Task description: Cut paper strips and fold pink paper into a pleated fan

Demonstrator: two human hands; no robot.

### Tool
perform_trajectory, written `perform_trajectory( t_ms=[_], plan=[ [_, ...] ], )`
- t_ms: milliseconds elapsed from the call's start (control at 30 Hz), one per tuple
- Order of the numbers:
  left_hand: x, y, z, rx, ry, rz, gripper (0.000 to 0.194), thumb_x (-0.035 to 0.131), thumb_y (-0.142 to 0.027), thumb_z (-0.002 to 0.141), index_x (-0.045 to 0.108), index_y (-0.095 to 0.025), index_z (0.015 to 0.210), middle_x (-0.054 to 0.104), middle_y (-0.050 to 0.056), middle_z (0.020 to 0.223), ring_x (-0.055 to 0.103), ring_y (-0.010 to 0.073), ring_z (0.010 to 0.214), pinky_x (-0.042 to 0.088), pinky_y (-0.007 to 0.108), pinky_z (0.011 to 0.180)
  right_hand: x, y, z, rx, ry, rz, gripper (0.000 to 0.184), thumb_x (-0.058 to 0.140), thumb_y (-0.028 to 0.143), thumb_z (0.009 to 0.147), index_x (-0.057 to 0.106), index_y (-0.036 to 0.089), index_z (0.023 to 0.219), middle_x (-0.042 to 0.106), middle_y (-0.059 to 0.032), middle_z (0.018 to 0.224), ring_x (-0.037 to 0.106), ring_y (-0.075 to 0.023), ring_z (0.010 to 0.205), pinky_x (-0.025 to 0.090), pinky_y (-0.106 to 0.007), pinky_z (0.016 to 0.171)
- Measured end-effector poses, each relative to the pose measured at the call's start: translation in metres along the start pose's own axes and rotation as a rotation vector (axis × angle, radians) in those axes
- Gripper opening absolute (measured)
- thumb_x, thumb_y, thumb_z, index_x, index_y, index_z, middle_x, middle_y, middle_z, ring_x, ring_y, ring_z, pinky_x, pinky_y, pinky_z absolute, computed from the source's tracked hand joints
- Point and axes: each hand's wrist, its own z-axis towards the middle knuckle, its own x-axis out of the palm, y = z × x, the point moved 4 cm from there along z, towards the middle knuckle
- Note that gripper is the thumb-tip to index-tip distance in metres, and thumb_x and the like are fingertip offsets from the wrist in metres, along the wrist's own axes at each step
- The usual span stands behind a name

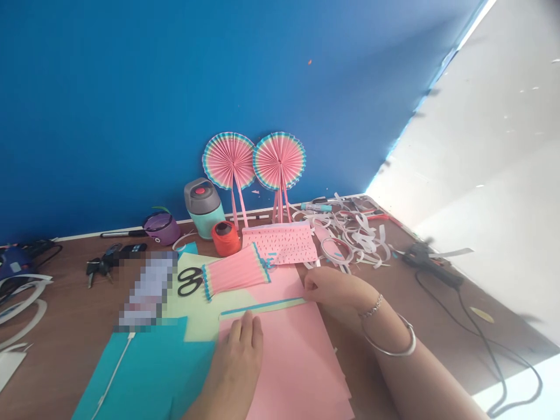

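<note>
A pink paper sheet [284, 350] lies in front of me, with a narrow blue and pale green strip [258, 306] along its upper edge. My left hand [238, 353] rests on the sheet just below the strip, fingers stretched out flat. At the sheet's upper right corner my right hand [335, 286] is closed, its fingertips pinched at the paper edge and partly hidden. Beyond the hands lies a pleated pink paper piece [236, 271] with blue ends, partly over black-handled scissors [190, 282]. A pink seed-patterned pouch [284, 242] lies behind it.
Two round paper fans [230, 160] lean on the blue wall. A flask [205, 210], orange thread spool [226, 238] and purple pot [161, 227] stand at the back. Curled tape scraps [359, 233] and a corded glue gun [431, 259] lie right; a phone [149, 289] and turquoise paper [144, 373] left.
</note>
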Motion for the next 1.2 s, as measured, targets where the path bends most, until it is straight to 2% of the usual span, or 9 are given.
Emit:
perform_trajectory(
  t_ms=[233, 533, 733, 933, 1067, 1200],
  plan=[
    [-0.0043, 0.0012, 0.0017, -0.002, -0.001, 0.038, 0.049, 0.051, -0.002, 0.076, 0.06, -0.016, 0.122, 0.063, 0.014, 0.121, 0.06, 0.0237, 0.102, 0.055, 0.035, 0.079, 0.0014, -0.0046, 0.0035, 0.0, -0.008, -0.02, 0.031, 0.053, 0.021, 0.067, 0.027, 0.018, 0.051, 0.026, 0.004, 0.055, 0.026, -0.0097, 0.053, 0.018, -0.028, 0.05],
    [-0.0015, 0.0011, 0.0014, -0.005, 0.037, 0.025, 0.05, 0.051, -0.001, 0.076, 0.059, -0.017, 0.123, 0.061, 0.014, 0.125, 0.059, 0.0244, 0.105, 0.054, 0.036, 0.081, 0.0014, -0.0067, 0.003, 0.017, -0.018, -0.077, 0.028, 0.054, 0.019, 0.067, 0.033, 0.018, 0.048, 0.032, 0.0027, 0.053, 0.031, -0.0103, 0.052, 0.02, -0.028, 0.052],
    [-0.0037, 0.0014, 0.002, -0.016, -0.027, 0.03, 0.048, 0.053, -0.001, 0.073, 0.062, -0.014, 0.119, 0.064, 0.014, 0.119, 0.061, 0.024, 0.099, 0.056, 0.036, 0.078, -0.0006, -0.0023, 0.0007, 0.04, -0.017, -0.09, 0.029, 0.054, 0.018, 0.067, 0.033, 0.018, 0.047, 0.036, 0.0017, 0.052, 0.035, -0.0118, 0.054, 0.022, -0.027, 0.051],
    [-0.0053, 0.0007, 0.0023, -0.007, -0.015, 0.045, 0.051, 0.05, 0.001, 0.072, 0.063, -0.014, 0.119, 0.065, 0.013, 0.12, 0.062, 0.0237, 0.1, 0.056, 0.034, 0.077, -0.0008, 0.0017, 0.0011, 0.043, -0.039, -0.118, 0.031, 0.054, 0.014, 0.065, 0.03, 0.018, 0.046, 0.034, 0.0015, 0.05, 0.033, -0.0118, 0.053, 0.02, -0.028, 0.051],
    [-0.004, 0.0007, 0.003, -0.021, 0.005, 0.04, 0.052, 0.049, 0.001, 0.072, 0.062, -0.016, 0.119, 0.064, 0.012, 0.121, 0.062, 0.0234, 0.102, 0.056, 0.034, 0.078, -0.0002, 0.0006, 0.0018, 0.05, -0.048, -0.132, 0.029, 0.055, 0.014, 0.066, 0.034, 0.018, 0.044, 0.036, 0.0011, 0.05, 0.036, -0.0119, 0.053, 0.022, -0.028, 0.051],
    [-0.0054, 0.0005, 0.003, -0.002, -0.024, 0.05, 0.05, 0.05, 0.0, 0.072, 0.064, -0.015, 0.117, 0.065, 0.012, 0.119, 0.062, 0.0234, 0.1, 0.056, 0.034, 0.078, -0.001, -0.0035, 0.0016, 0.065, -0.06, -0.162, 0.026, 0.055, 0.015, 0.065, 0.039, 0.017, 0.045, 0.038, 0.0007, 0.051, 0.038, -0.012, 0.053, 0.022, -0.027, 0.05]
  ],
)
